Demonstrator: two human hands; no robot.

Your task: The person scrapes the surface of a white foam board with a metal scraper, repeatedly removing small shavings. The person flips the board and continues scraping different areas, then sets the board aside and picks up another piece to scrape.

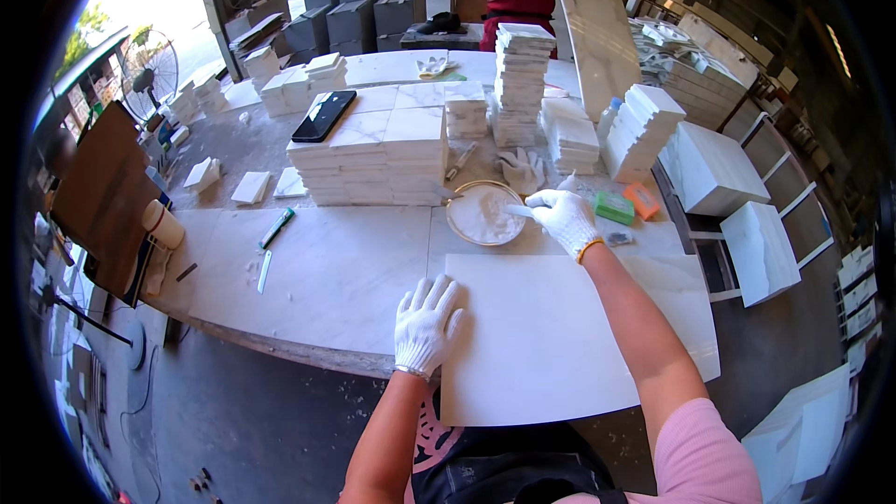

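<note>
My right hand (565,222), in a white knit glove, is closed around a pale flat spatula (519,211). The tool's tip reaches into a gold-rimmed bowl (451,224) of white paste (483,215). A large smooth white slab (532,327) lies on the worktable in front of me, under my right forearm. Beside its left edge, my gloved left hand (427,329) rests with fingers stretched out; nothing is in it. Behind the bowl are a crumpled white glove (523,171) and a green block (614,207) next to an orange block (642,201).
Stacked marble tiles (373,163) carry a black phone (324,117). A tall tile stack (521,84) rises behind the bowl. A green cutter (277,228) and a thin white blade (265,272) lie left. Across the table, another person (513,0) holds a long marble panel (597,37).
</note>
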